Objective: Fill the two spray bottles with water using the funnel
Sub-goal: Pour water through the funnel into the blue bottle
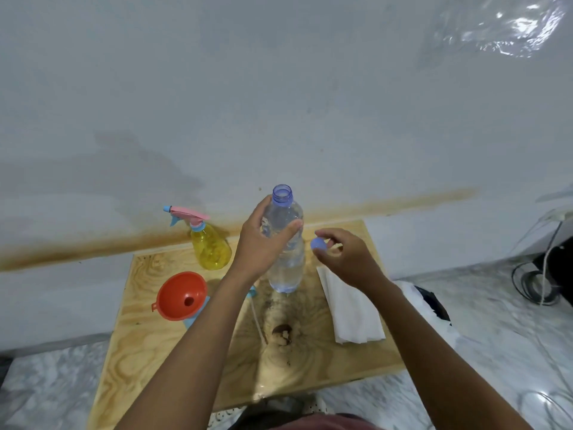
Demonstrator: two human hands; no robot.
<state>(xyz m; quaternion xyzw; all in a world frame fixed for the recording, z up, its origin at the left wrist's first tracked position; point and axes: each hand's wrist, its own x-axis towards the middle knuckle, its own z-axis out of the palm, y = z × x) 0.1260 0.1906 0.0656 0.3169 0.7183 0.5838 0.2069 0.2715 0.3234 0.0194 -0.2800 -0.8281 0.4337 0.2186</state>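
My left hand (263, 240) grips the upper body of a clear water bottle (285, 262), which stands upright with its mouth uncapped. Just to the right of it, my right hand (344, 259) pinches the bottle's blue cap (318, 244). An orange funnel (181, 295) sits in the neck of a light blue spray bottle (195, 315), mostly hidden under it and my left forearm. A yellow spray bottle (210, 246) with a pink and blue trigger head stands at the back left of the wooden board (139, 336).
Folded white paper towels (353, 308) lie on the board's right side. A thin tube (259, 321) lies beside a dark knot (282, 332) in the wood. A white wall rises behind. Cables (533, 283) lie on the marble floor at the far right.
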